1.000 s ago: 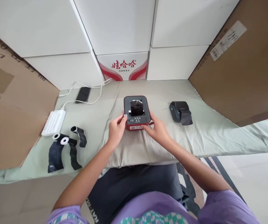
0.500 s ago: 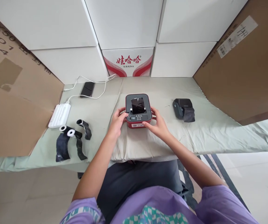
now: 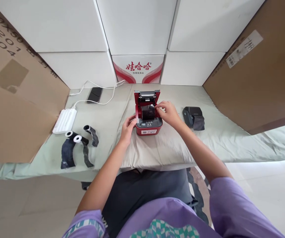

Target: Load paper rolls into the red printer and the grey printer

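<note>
Pinching the black roll [image 3: 148,112] in the now-opened red printer [image 3: 149,127] are the right hand [image 3: 168,113]'s fingers; the left hand [image 3: 128,129]'s fingers clasp the printer's side, 娃哈哈 box [image 3: 138,68] behind it.

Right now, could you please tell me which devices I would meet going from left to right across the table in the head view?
White power bank → black phone → red label printer, lid open → small black printer. The black rolls are left out, since they overlap the power bank and the phone.

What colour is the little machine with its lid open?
The machine is red, with a dark button panel, seen in the head view.
</note>
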{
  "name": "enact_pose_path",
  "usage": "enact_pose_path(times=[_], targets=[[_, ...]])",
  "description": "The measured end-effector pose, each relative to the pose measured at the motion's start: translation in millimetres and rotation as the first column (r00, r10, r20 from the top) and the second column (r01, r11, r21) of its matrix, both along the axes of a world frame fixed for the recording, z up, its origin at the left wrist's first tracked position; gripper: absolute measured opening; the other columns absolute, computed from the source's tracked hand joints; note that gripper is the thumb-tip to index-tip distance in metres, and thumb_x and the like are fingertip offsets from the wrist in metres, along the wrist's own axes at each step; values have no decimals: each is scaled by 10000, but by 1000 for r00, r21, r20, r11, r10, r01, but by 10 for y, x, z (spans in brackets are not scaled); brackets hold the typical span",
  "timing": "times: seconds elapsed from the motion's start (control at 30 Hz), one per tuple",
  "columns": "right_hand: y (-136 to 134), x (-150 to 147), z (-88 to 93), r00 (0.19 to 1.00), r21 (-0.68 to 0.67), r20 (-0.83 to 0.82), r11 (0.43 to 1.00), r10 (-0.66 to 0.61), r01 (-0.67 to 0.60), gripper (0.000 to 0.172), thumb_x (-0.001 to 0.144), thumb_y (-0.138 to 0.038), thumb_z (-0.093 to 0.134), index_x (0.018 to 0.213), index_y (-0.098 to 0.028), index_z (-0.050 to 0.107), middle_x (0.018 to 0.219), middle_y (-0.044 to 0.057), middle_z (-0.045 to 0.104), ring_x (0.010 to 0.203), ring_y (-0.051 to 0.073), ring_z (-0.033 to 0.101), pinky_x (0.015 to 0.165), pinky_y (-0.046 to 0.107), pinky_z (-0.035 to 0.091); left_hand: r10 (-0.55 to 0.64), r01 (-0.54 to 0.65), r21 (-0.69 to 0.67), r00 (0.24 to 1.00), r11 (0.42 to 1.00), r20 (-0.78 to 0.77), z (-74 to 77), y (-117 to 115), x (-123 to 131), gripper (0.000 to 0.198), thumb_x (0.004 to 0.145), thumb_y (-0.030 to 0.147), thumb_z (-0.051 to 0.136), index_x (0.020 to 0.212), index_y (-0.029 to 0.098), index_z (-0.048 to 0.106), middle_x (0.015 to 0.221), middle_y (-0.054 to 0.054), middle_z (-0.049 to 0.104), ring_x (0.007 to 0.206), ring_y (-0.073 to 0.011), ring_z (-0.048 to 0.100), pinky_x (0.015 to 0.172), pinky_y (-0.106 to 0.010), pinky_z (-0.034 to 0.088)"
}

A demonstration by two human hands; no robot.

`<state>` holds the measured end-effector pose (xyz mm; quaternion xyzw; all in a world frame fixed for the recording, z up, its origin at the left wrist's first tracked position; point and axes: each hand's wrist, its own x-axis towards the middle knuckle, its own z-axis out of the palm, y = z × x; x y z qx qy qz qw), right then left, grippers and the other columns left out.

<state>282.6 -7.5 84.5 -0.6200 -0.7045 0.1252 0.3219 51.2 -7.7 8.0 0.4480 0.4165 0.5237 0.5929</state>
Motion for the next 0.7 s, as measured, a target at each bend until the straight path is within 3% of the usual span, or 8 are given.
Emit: enact_pose_path(times=[0.13, 0.23, 0.37, 0.53, 0.7], targets=[[236, -81, 270, 957, -176, 250, 979, 146, -103, 272, 936, -150, 559, 1025, -184, 813, 1048, 130, 807, 1007, 297, 700, 914, 391, 506, -2, 2, 43, 1000, 999, 1, -4, -17, -10, 557, 837, 606, 740, 1199, 182, 718, 1190, -102, 783, 1111, -255, 727, 956, -358, 560], [348, -279, 390, 876, -332, 430, 940, 220, -73, 238, 885, -146, 667, 1078, -161, 807, 1102, 188, 805, 1038, 351, 733, 876, 396, 517, 2, 0, 67, 1000, 998, -30, 5, -28, -12, 579, 829, 633, 737, 1206, 194, 717, 1211, -99, 778, 1144, -265, 718, 981, -369, 557], [387, -541, 465, 748, -415, 585, 908, 313, -55, 262, 866, -91, 666, 1076, -146, 812, 1128, 227, 797, 1071, 396, 751, 857, 430, 543, 0, 4, 83, 999, 997, -55, 15, -29, -20, 589, 815, 646, 741, 1191, 193, 721, 1205, -99, 779, 1150, -265, 711, 993, -372, 552], [424, -518, 474, 756, -499, 490, 851, 434, -166, 218, 780, -57, 731, 938, -177, 822, 1040, 179, 812, 954, 357, 761, 808, 413, 543, -8, 15, 91, 997, 996, -74, 4, -13, -32, 571, 819, 650, 738, 1168, 198, 733, 1137, -92, 792, 1098, -255, 721, 959, -364, 555], [296, -280, 582, 802, -383, 352, 856, 483, -348, 160, 813, -124, 717, 923, -210, 796, 1059, 123, 789, 955, 300, 717, 843, 388, 542, -9, 13, 77, 999, 997, -54, -13, 11, -17, 584, 819, 660, 746, 1164, 189, 737, 1134, -96, 794, 1067, -257, 725, 947, -372, 560]])
